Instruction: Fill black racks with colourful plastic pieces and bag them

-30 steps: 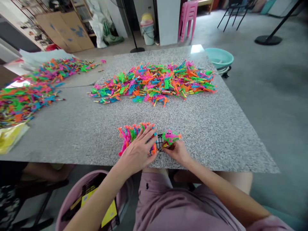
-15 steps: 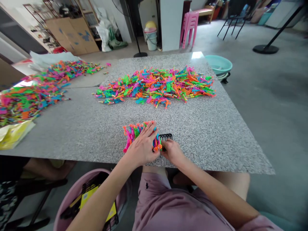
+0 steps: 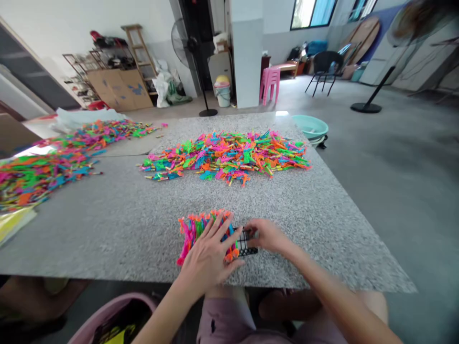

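A row of small bright plastic toys (image 3: 190,234), pink, orange, green and blue with round orange or pink ends, stands packed side by side at the table's near edge. Beneath and beyond their right end shows a black plastic grid rack (image 3: 244,246). My left hand (image 3: 210,246) lies over the row with its fingers spread, covering part of it. At the rack's right end, my right hand (image 3: 267,235) has its fingers curled onto the far corner, thumb and fingertips close together. Its palm hides part of that grip.
A long pile of similar toys (image 3: 229,155) lies across the speckled table (image 3: 304,229). Another heap (image 3: 39,174) covers the left side, near a yellow packet (image 3: 16,222). Below the edge stands a pink tub (image 3: 107,310); a teal basin (image 3: 310,125) is beyond the table's right edge.
My right hand has moved from the rack's near side to its far right corner. My left hand stays on the row, fingers wider apart. The view has tilted up.
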Demonstrator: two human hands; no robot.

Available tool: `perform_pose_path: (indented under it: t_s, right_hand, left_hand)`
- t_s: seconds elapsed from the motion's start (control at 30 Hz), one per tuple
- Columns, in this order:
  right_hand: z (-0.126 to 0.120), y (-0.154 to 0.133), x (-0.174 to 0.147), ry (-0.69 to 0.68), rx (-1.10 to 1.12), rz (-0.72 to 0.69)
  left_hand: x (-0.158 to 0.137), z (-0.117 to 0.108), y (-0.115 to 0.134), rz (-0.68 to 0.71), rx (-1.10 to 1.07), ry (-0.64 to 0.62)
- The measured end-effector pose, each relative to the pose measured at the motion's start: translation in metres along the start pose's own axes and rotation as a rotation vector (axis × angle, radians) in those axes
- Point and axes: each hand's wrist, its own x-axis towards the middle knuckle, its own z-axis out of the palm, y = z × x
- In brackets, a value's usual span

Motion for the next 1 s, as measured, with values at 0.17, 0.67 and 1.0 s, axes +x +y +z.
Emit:
perform_pose_path:
  t_s: [0.17,0.67,1.0]
  right_hand:
    - [-0.026,0.014,0.102,0.218,-0.345,0.034]
    - [-0.025,0.069,-0.032,0.308,-0.488,-0.144]
    - [-0.049,0.005,0.052,0.049,-0.573,-0.102]
  left_hand:
    - [0.002,0.008,-0.009,0.041,0.070,0.024]
    - [0.004,0.008,-0.008,0.046,0.047,0.010]
    - [0.008,0.001,-0.003,0.006,0.079,-0.022]
